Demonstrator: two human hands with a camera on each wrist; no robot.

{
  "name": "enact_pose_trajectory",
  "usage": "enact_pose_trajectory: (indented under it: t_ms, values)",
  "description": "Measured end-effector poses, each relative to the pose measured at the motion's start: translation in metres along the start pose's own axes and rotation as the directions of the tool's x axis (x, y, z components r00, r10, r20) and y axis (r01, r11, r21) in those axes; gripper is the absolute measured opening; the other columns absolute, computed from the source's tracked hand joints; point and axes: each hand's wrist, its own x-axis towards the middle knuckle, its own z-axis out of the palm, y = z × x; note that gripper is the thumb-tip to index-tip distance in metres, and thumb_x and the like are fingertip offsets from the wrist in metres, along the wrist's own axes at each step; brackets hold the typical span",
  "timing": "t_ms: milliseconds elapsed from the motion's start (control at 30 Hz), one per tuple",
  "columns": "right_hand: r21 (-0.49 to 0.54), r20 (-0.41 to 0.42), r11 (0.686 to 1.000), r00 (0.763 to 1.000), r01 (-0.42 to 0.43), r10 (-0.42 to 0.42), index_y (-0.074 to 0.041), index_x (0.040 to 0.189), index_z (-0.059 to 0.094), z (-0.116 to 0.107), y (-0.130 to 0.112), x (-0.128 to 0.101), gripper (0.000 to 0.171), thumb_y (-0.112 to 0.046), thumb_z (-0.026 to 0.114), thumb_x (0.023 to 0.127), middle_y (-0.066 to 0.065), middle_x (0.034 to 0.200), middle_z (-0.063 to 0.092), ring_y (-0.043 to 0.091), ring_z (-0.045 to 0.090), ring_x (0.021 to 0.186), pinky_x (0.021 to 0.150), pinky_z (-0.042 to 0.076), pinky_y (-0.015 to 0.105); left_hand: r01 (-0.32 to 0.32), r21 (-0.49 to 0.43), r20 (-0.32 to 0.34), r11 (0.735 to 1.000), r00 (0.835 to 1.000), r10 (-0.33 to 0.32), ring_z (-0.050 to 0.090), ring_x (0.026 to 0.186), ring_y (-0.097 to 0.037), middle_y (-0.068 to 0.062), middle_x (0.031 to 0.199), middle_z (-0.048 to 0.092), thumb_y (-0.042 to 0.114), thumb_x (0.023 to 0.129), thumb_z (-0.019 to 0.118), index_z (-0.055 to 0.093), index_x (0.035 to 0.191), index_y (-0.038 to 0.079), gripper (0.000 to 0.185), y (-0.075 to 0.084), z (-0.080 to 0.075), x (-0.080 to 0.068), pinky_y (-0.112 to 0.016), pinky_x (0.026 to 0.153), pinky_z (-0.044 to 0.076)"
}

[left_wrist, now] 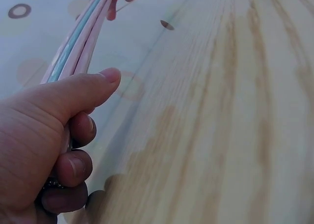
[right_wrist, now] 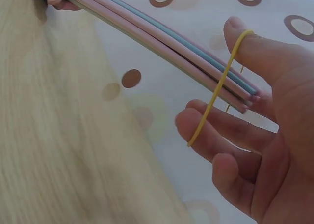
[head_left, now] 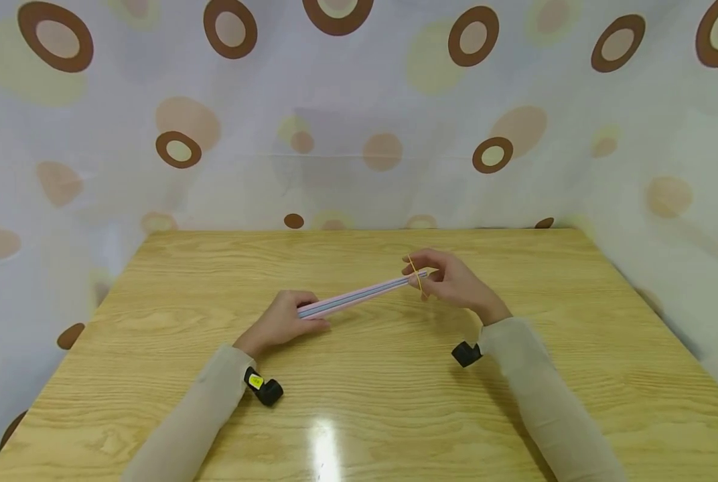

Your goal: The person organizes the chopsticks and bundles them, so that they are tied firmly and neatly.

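Note:
A bundle of pink and blue chopsticks (head_left: 359, 296) slants above the table, its right end higher. My left hand (head_left: 282, 321) grips the near left end, thumb along one side and fingers curled around, as the left wrist view shows. At the other end, my right hand (head_left: 458, 284) holds a yellow rubber band (right_wrist: 214, 97) stretched between thumb and fingers. The tips of the chopsticks (right_wrist: 196, 64) pass through the stretched loop, between the spread thumb and the bent fingers. The far side of the band is partly hidden behind the chopsticks.
Below both hands lies a wood-grain table (head_left: 395, 415). A pale cloth (head_left: 359, 87) with brown rings and spots hangs behind it and along its sides. Black wrist cameras (head_left: 268, 391) stick out from the light sleeves (head_left: 540, 381).

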Motion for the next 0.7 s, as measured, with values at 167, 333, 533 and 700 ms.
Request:
enact_pose_trajectory:
  t_ms: [167,333,533,700]
  values:
    - [0.052,0.010,0.999,1.000,0.016,-0.016,-0.003,0.132,0.053,0.013,0.002,0.004,0.039,-0.014,0.060,0.095,0.022,0.122,0.059,0.042,0.063,0.075,0.064,0.054,0.043,-0.010,-0.012,0.006,1.000,1.000,0.010,0.050,0.068,-0.014,0.001,0.076,0.061,0.023,0.079,0.079,0.070,0.088,0.010,0.019,0.001,0.001,0.000,-0.024,0.060,0.041]
    - [0.068,-0.044,0.997,0.999,0.033,-0.030,-0.003,0.123,0.060,0.023,0.002,0.006,0.031,-0.013,0.061,0.094,0.020,0.116,0.063,0.038,0.061,0.068,0.060,0.053,0.040,-0.023,-0.013,0.012,1.000,1.000,0.023,0.049,0.067,-0.013,0.001,0.076,0.061,0.024,0.079,0.079,0.070,0.088,0.010,0.020,0.002,0.002,0.000,-0.024,0.060,0.040]
    - [0.116,-0.076,0.993,0.997,0.038,-0.029,-0.001,0.119,0.061,0.028,0.002,0.006,0.029,-0.012,0.062,0.093,0.017,0.111,0.066,0.030,0.059,0.062,0.058,0.052,0.039,-0.026,-0.011,0.012,1.000,1.000,0.026,0.050,0.067,-0.012,0.001,0.077,0.062,0.024,0.079,0.080,0.070,0.089,0.009,0.020,0.003,0.003,0.001,-0.024,0.060,0.040]
    - [0.270,-0.085,0.962,0.996,0.035,-0.012,0.008,0.122,0.056,0.032,0.004,0.004,0.036,-0.014,0.061,0.094,0.000,0.109,0.068,0.014,0.053,0.057,0.058,0.049,0.033,-0.016,-0.047,0.008,0.999,1.000,0.017,0.049,0.067,-0.013,-0.001,0.077,0.062,0.023,0.079,0.080,0.071,0.091,0.007,0.022,0.005,0.002,0.000,-0.024,0.059,0.040]
